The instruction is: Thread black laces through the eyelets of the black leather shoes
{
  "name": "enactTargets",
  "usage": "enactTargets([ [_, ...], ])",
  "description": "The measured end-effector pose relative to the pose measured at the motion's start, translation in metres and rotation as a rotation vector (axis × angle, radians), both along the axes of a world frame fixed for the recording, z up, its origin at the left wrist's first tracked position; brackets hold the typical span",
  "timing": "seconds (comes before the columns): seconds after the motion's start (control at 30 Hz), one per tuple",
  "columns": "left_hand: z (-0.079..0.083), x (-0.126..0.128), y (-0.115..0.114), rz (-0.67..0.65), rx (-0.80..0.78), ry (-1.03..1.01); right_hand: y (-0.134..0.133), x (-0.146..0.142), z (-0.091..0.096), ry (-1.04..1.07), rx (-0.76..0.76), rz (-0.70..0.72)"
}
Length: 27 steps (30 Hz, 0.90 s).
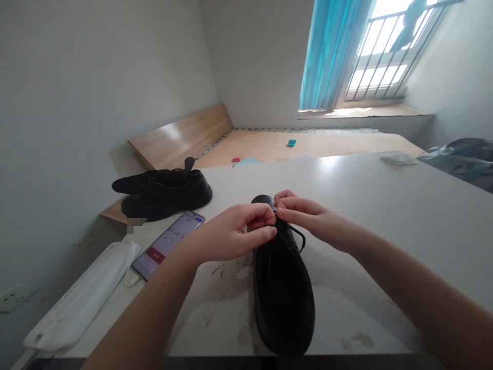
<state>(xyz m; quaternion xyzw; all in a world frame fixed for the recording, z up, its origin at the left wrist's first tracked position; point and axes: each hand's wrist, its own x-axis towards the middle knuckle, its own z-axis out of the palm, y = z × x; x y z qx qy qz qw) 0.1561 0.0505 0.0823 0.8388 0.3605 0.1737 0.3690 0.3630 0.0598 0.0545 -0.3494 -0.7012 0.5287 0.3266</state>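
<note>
A black lace-up shoe (285, 298) stands upright on the white table, its opening towards me and its toe pointing away. My left hand (236, 231) is over the left side of the laces, thumb and fingers pinched on the black shoelace (302, 241). From the right, my right hand (306, 210) meets it near the toe, fingers closed at the lacing, with the fingertips of both hands almost touching. A loop of lace bends out on the shoe's right side. My fingers hide part of the lacing and toe.
At the left rear of the table (346, 185) sits another black shoe (165, 192) with a dark insole-shaped piece. A phone (169, 244) showing a timer lies nearer, beside a white elongated case (82, 298). Further back is a wooden bed board (265, 144).
</note>
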Motion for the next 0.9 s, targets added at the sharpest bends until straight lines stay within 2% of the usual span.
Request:
enactTargets([
  [0.07, -0.001, 0.0, 0.0, 0.006, 0.001, 0.012, 0.001, 0.001, 0.002, -0.067, 0.042, 0.014],
  [0.2, -0.002, 0.001, 0.003, 0.049, 0.055, 0.063, 0.004, 0.002, 0.003, -0.091, 0.024, 0.013],
  [0.37, -0.001, -0.001, 0.006, 0.084, 0.132, 0.154, 0.008, 0.006, -0.003, 0.052, -0.132, -0.033],
  [0.57, 0.001, -0.005, 0.007, 0.082, 0.054, 0.202, 0.013, 0.014, -0.004, 0.01, -0.25, -0.014],
  [0.67, -0.001, -0.003, 0.009, 0.112, -0.083, 0.082, 0.014, 0.015, -0.005, 0.008, -0.238, -0.023],
  [0.8, -0.006, 0.001, 0.012, 0.196, -0.362, -0.254, 0.013, 0.012, -0.003, 0.079, -0.236, -0.032],
  [0.9, -0.009, 0.005, 0.012, 0.248, -0.449, -0.353, 0.011, 0.01, -0.001, 0.084, -0.256, -0.002],
])
